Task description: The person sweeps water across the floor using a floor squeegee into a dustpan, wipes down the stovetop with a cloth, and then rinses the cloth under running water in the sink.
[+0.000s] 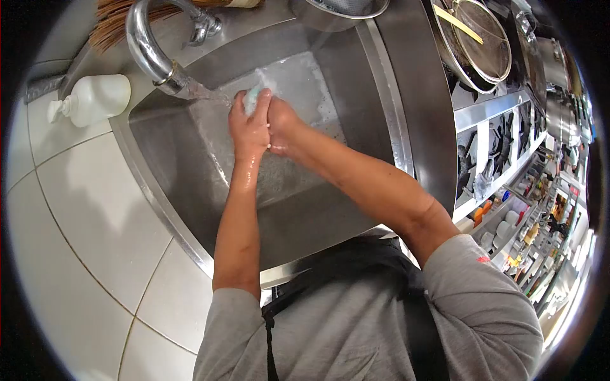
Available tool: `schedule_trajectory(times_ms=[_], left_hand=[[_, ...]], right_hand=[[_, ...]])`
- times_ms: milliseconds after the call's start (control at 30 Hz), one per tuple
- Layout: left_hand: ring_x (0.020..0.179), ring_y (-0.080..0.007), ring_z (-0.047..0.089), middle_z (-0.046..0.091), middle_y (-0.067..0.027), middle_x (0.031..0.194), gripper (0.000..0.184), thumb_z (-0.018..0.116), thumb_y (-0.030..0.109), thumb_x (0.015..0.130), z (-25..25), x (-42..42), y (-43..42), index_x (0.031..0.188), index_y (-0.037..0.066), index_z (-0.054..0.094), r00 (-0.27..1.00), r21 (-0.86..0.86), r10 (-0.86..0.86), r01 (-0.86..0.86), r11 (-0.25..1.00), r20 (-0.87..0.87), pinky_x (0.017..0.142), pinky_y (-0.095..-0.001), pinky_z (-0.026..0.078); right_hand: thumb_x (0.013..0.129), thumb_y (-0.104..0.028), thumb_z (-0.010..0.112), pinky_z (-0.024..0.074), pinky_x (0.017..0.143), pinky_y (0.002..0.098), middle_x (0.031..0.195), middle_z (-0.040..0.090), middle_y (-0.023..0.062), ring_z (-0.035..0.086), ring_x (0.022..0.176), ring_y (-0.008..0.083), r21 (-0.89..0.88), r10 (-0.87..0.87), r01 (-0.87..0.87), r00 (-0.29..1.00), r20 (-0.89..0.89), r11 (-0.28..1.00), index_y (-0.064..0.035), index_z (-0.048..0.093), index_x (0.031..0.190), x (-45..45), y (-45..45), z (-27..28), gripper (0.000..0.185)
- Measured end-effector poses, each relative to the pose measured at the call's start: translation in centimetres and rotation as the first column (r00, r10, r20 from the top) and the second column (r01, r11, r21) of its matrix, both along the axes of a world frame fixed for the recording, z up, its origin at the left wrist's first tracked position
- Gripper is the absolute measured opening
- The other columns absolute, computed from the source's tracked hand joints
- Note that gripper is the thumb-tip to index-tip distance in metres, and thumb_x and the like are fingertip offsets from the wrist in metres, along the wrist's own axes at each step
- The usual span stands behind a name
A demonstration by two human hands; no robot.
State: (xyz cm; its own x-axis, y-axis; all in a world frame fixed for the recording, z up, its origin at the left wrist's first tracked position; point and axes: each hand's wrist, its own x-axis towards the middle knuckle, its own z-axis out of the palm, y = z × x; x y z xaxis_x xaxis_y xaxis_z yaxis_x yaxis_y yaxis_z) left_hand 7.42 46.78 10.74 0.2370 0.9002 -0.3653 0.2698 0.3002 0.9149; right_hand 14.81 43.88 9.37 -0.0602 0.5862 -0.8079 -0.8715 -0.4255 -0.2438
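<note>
Both my hands are pressed together over the sink (305,222), beside the stream of water from the tap (145,44). My left hand (248,130) is closed around a pale green-white, foamy piece (252,98), which shows between its thumb and fingers; whether it is soap or a sponge I cannot tell. Against the palm side of the left hand lies my right hand (283,124), its fingers curled and mostly hidden. Both hands look wet, with bits of suds at the wrists. Cloudy, soapy water (295,82) covers part of the sink bottom.
A white pump bottle (98,100) stands left of the sink on tiles. Bristles of a broom (127,19) lie behind the tap. A metal strainer (346,6) sits at the back rim. At right are a wok with a sieve (483,41) and stove burners (502,146).
</note>
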Motion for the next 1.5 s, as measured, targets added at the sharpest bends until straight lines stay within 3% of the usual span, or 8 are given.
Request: schedule_trajectory(times_ms=[233, 367, 467, 667, 867, 1200, 1367, 1500], left_hand=[[0.109, -0.0268, 0.062, 0.065, -0.0168, 0.118, 0.038, 0.074, 0.026, 0.093, -3.8, -0.9, 0.7, 0.114, -0.004, 0.067, 0.768, -0.545, 0.533, -0.293, 0.786, 0.355, 0.095, -0.0402, 0.049], [0.104, -0.0231, 0.062, 0.065, -0.0107, 0.115, 0.024, 0.073, 0.015, 0.092, -6.5, -6.6, 1.3, 0.111, 0.001, 0.069, 0.978, 0.210, 0.075, -0.116, 0.971, 0.195, 0.096, -0.0358, 0.047], [0.098, -0.0169, 0.060, 0.065, -0.0063, 0.111, 0.021, 0.072, 0.010, 0.092, -0.1, -7.7, 2.4, 0.112, 0.002, 0.069, 0.954, 0.055, 0.023, -0.041, 0.998, 0.300, 0.093, -0.0309, 0.045], [0.095, -0.0085, 0.057, 0.064, 0.0007, 0.097, 0.016, 0.071, 0.004, 0.092, 6.0, -8.8, 3.0, 0.107, 0.003, 0.065, 0.967, 0.068, -0.036, 0.020, 0.997, 0.251, 0.090, -0.0257, 0.044], [0.087, -0.0064, 0.049, 0.059, 0.0035, 0.101, 0.028, 0.076, 0.004, 0.089, 8.7, -13.6, 5.2, 0.113, 0.006, 0.062, 0.995, 0.316, 0.096, -0.094, 0.944, 0.008, 0.079, -0.0213, 0.041], [0.115, -0.0171, 0.061, 0.066, -0.0103, 0.119, 0.036, 0.071, 0.003, 0.093, 15.6, -19.9, 3.5, 0.127, -0.001, 0.062, 0.942, 0.252, 0.086, -0.002, 0.968, -0.323, 0.107, -0.0326, 0.042], [0.130, -0.0335, 0.057, 0.060, -0.0146, 0.141, 0.047, 0.061, 0.033, 0.103, 7.0, -13.1, 4.8, 0.139, 0.003, 0.056, 0.502, -0.380, 0.515, -0.352, 0.856, 0.695, 0.115, -0.0536, 0.040], [0.129, -0.0316, 0.055, 0.058, -0.0128, 0.142, 0.046, 0.046, 0.041, 0.109, -1.8, -5.9, 3.4, 0.136, 0.004, 0.055, 0.559, -0.338, 0.306, -0.049, 0.940, 0.771, 0.113, -0.0484, 0.041]], right_hand=[[0.102, -0.039, 0.049, 0.0512, 0.084, 0.0477, 0.102, 0.062, 0.0247, 0.063, 0.098, 0.0378, -0.156, 0.391, -0.495, 0.417, 0.820, 0.855, 0.0055, 0.062, 0.106, 1.0, -1.4, -3.9, 0.046], [0.095, -0.045, 0.058, 0.0479, 0.095, 0.0463, 0.107, 0.061, 0.0302, 0.061, 0.105, 0.0436, -0.118, 0.059, -0.824, -0.103, 0.993, 0.554, 0.0046, 0.069, 0.103, 5.3, -1.8, 0.6, 0.051], [0.089, -0.041, 0.064, 0.0486, 0.095, 0.0441, 0.116, 0.061, 0.0297, 0.062, 0.112, 0.0403, -0.201, 0.538, -0.924, 0.007, 0.843, 0.326, 0.0012, 0.074, 0.097, 7.5, 1.3, 3.4, 0.044], [0.089, -0.028, 0.068, 0.0519, 0.082, 0.0407, 0.091, 0.069, 0.0188, 0.065, 0.093, 0.0294, -0.257, -0.025, -0.839, -0.306, 0.952, 0.480, 0.0005, 0.069, 0.081, 6.9, -0.4, -0.2, 0.030], [0.089, -0.028, 0.074, 0.0499, 0.073, 0.0350, 0.077, 0.061, 0.0012, 0.059, 0.082, 0.0183, -0.065, 0.312, -0.516, 0.408, 0.858, 0.854, -0.0032, 0.066, 0.082, 8.3, 0.8, 6.4, 0.027], [0.089, -0.026, 0.071, 0.0527, 0.073, 0.0423, 0.080, 0.072, 0.0085, 0.069, 0.076, 0.0269, -0.274, 0.118, -0.886, -0.248, 0.962, 0.373, -0.0080, 0.071, 0.111, 14.3, -1.5, 14.9, 0.029], [0.099, -0.032, 0.057, 0.0531, 0.093, 0.0402, 0.118, 0.071, 0.0115, 0.067, 0.112, 0.0218, 0.063, 0.118, -0.616, 0.249, 0.961, 0.785, -0.0041, 0.072, 0.116, 11.6, 2.2, 12.7, 0.036], [0.094, -0.040, 0.061, 0.0550, 0.088, 0.0471, 0.104, 0.071, 0.0226, 0.069, 0.102, 0.0360, -0.247, 0.135, -0.834, -0.207, 0.969, 0.493, -0.0096, 0.073, 0.107, -1.0, 2.7, 9.4, 0.035]])
